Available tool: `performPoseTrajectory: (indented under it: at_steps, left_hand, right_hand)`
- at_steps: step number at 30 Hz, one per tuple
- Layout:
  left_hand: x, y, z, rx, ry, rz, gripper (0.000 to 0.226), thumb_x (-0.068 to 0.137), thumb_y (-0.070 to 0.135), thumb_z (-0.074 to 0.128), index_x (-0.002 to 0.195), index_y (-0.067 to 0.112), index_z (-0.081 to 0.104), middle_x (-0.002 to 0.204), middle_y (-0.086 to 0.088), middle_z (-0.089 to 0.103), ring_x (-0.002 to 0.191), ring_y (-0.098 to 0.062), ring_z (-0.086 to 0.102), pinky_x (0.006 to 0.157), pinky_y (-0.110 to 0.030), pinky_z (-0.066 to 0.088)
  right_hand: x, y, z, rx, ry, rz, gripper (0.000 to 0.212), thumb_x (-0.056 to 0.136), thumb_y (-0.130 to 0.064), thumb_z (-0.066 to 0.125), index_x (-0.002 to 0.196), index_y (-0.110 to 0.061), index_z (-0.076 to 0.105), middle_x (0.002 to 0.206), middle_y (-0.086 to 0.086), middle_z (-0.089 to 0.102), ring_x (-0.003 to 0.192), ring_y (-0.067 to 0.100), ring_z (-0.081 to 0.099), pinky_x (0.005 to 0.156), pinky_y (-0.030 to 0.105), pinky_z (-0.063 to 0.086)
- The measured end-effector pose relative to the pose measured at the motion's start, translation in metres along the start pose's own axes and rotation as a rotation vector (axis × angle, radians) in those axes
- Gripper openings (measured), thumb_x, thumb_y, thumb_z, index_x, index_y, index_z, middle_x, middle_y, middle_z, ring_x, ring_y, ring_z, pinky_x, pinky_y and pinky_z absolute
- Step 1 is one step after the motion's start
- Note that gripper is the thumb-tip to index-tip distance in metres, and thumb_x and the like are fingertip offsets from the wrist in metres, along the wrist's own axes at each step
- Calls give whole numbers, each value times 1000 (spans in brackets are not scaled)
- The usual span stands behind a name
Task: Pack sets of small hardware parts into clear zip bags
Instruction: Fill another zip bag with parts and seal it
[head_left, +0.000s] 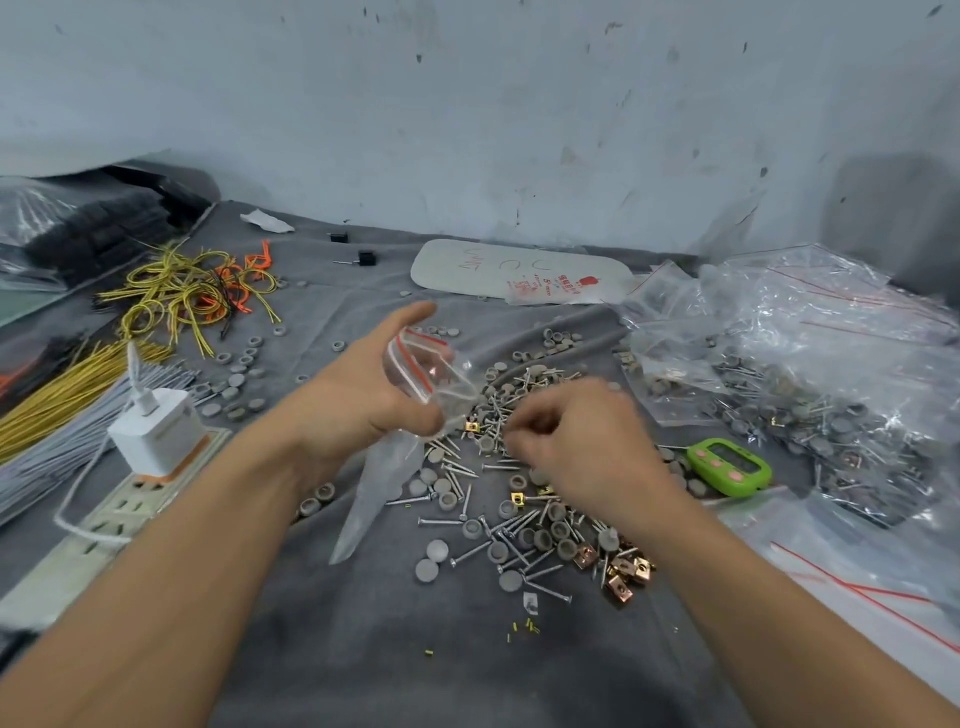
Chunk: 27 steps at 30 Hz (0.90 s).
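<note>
Left hand (358, 400) gripping bag (436, 379) mouth open, seemingly empty. Right hand (587, 441) curling into screws (496, 415), hold unclear. Filled bags (831, 415) lying at 3 o'clock; plenty loose remaining.

Glossy clear plastic bag (436, 379), matt grey cloth (363, 649)

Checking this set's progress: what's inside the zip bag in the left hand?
Nothing shows inside the bag: its open mouth and upper part look empty. The left hand covers its lower part, so parts there would be hidden.
</note>
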<state>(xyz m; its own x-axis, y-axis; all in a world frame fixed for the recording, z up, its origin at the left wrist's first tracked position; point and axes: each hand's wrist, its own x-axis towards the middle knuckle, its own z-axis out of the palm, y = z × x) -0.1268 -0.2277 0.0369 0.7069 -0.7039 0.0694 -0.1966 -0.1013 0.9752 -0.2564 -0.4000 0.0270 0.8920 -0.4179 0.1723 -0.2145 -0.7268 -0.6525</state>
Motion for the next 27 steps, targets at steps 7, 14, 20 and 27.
performPoseTrajectory:
  at_steps: [7, 14, 20, 27]
  left_hand:
    - [0, -5, -2, 173, 60, 8, 109, 65, -11, 77, 152, 42, 39, 125, 7, 66, 102, -16, 67, 89, -41, 59]
    - [3, -7, 7, 417, -29, -1, 110, 67, -10, 74, 153, 48, 34, 137, -3, 57, 63, -21, 60, 56, -31, 50]
    - [5, -8, 12, 540, -34, -8, 115, 65, -6, 73, 155, 50, 27, 142, 11, 49, 62, -6, 66, 50, -21, 47]
    - [5, -15, 35, 728, -132, 29, 113, 69, 4, 76, 157, 48, 20, 134, 10, 60, 94, -12, 61, 62, -8, 40]
  right_hand:
    - [-17, -21, 52, -487, -299, -258, 14, 93, -16, 65, 99, -19, 77, 101, 3, 70, 100, 26, 63, 87, 32, 52]
    - [-20, -25, 54, -640, -318, -301, 22, 90, -11, 62, 111, -16, 66, 119, 7, 63, 118, 27, 53, 97, 40, 39]
    - [-3, -16, 9, -549, -26, -14, 15, 92, -15, 58, 101, -28, 59, 95, -1, 71, 91, 28, 66, 69, 35, 40]
    - [1, -8, 12, -129, 34, -185, 6, 89, -17, 71, 86, -22, 72, 75, -7, 70, 73, 14, 62, 72, 32, 50]
